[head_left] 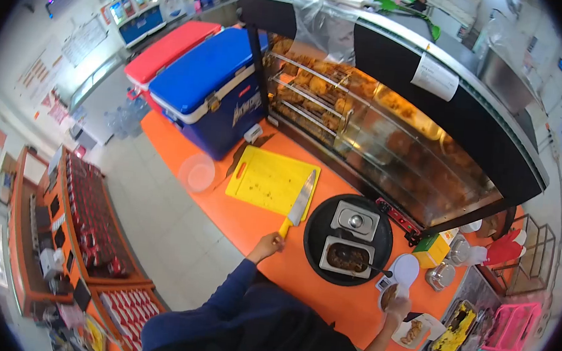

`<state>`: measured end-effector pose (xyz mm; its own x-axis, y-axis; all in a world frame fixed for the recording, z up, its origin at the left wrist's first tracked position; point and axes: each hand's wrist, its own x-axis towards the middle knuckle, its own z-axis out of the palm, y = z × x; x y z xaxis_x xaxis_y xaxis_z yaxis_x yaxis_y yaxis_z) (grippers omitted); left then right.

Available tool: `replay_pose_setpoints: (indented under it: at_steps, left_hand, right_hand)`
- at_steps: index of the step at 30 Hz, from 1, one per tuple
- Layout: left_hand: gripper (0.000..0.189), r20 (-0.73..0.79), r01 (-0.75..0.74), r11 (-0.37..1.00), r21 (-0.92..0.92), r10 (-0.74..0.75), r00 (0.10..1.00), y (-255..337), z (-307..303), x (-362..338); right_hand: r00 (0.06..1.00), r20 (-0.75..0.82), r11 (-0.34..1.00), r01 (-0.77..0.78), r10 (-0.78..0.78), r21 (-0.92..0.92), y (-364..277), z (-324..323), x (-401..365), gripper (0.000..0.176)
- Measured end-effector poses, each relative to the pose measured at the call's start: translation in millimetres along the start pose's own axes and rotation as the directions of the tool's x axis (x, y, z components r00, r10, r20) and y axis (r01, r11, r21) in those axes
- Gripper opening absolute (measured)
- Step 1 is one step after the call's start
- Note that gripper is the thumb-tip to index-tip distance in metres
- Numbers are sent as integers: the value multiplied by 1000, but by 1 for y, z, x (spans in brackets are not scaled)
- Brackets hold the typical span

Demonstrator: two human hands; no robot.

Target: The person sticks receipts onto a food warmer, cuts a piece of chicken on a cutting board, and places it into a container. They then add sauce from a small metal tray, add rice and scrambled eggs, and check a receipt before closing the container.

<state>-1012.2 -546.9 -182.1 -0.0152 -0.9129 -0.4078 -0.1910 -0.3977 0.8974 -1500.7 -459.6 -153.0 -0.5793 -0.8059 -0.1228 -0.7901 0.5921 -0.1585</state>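
Note:
My left hand (267,246) is closed around the yellow handle of a large kitchen knife (302,200). The blade lies over the right edge of a yellow cutting board (267,178) dotted with dark crumbs. My right hand (397,308) is closed at the side of a small round bowl (386,297) with brown contents; what its fingers hold is hard to make out. Above it sits a white kitchen scale (405,270). Beside the hand, a white paper tray (408,332) holds pieces of food.
A round black tray (313,254) carries a lidded metal container (354,221) and one of dark sauce (347,256). Behind stands a glass warming cabinet (390,131) of chicken. A blue cooler (203,77) is at left; a yellow-orange carton (432,250) and jars stand right.

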Motion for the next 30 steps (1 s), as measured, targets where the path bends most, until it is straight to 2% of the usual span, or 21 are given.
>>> replay_pose_setpoints:
  at_steps: [3, 5, 7, 8, 9, 10, 11, 12, 13, 14, 16, 17, 19, 21, 22, 23, 24, 25, 27, 28, 30]
  left_hand:
    - [4, -67, -16, 999, 43, 19, 998, -3, -50, 16]
    - [3, -88, -21, 996, 82, 28, 996, -8, -80, 32]
    - [4, -163, -252, 937, 242, 295, 941, 7, -96, 62]
    - [5, -211, -300, 887, 352, 387, 897, 20, -95, 78]
    - [6, -246, -339, 821, 459, 485, 839, 46, -94, 91]
    - [6, -199, -507, 680, 530, 681, 705, 85, -84, 98]
    - [7, -140, -641, 502, 581, 837, 528, 129, -66, 105]
    - [14, 5, -740, 379, 555, 889, 459, 166, -49, 121]
    - [20, 189, -800, 125, 587, 940, 285, 226, -30, 117]
    - [25, 347, -767, -112, 632, 926, 151, 264, -13, 119]
    - [26, 604, -617, -438, 654, 793, 77, 306, 9, 153]
    - [26, 609, -634, -443, 634, 791, 57, 314, 13, 170]
    - [39, 792, -278, -742, 610, 561, 238, 322, 11, 206]
    - [47, 791, 10, -870, 492, 452, 412, 324, -8, 190]
    - [51, 805, 138, -906, 401, 420, 419, 321, -18, 192]
    - [51, 819, 139, -913, 384, 406, 405, 322, -23, 193]
    - [51, 753, 134, -908, 398, 406, 518, 322, -27, 191]
    - [52, 672, 125, -901, 416, 397, 626, 317, -31, 190]
    - [54, 574, 114, -880, 462, 394, 717, 309, -48, 206]
    - [54, 520, 81, -853, 515, 386, 762, 316, -61, 202]
    - [54, 440, 121, -818, 563, 420, 794, 328, -87, 200]
  right_hand:
    - [979, -168, 980, -86, 116, 177, 18, 78, -43, 27]
    - [967, -141, 972, -193, 212, 137, -1, 95, -74, 26]
    - [946, -29, 941, -318, 323, 114, -15, 103, -87, 29]
    - [926, -60, 926, -366, 372, 92, -16, 113, -88, 28]
    - [922, -180, 932, -307, 342, 194, -18, 126, -87, 27]
    - [897, -305, 930, -235, 319, 283, -17, 136, -90, 27]
    - [869, -425, 955, -156, 255, 254, -21, 132, -97, 25]
    - [825, -535, 974, -80, 184, 210, -27, 127, -96, 24]
    - [861, -459, 960, -108, 220, 258, -29, 118, -89, 24]
    - [893, -375, 943, -137, 251, 304, -31, 109, -85, 24]
    - [862, -331, 908, -288, 384, 303, -43, 82, -97, 24]
    - [831, -291, 871, -396, 475, 291, -46, 67, -100, 24]
    - [778, -300, 831, -480, 552, 281, -51, 54, -111, 20]
    - [726, -315, 717, -339, 611, 609, -52, 59, -133, 16]
    - [714, -307, 702, -353, 630, 619, -51, 65, -145, 16]
    - [725, -305, 666, -275, 618, 694, -42, 77, -155, 14]
    - [736, -306, 624, -197, 603, 756, -45, 81, -166, 12]
    - [729, -296, 618, -216, 617, 756, -48, 85, -182, 12]
    - [697, -177, 474, -258, 695, 842, -76, 53, -210, 13]
    - [691, -173, 467, -264, 702, 844, -87, 40, -222, 13]
    - [761, -152, 567, -319, 631, 759, -104, 21, -242, 15]
